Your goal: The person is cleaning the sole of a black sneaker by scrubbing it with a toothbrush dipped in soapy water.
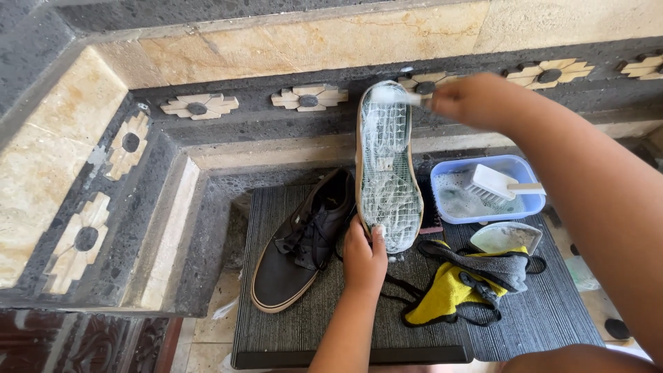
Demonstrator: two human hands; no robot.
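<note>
Nearest you, your left hand [364,257] is clamped around the heel end of the upturned shoe [387,166], thumb against its soapy white sole, holding it tilted up above the dark ribbed mat [311,318]. Just left of that hand, the second dark shoe [300,242] lies on its side on the mat, touching the held one. To the right lie a yellow cloth [445,293] and a grey cloth with black laces across them. Beyond those sits a blue tub [483,197] of suds with a white brush [494,183] resting in it. Farthest off, your right hand [469,100] is closed on a small brush [394,95], blurred, at the toe of the sole.
</note>
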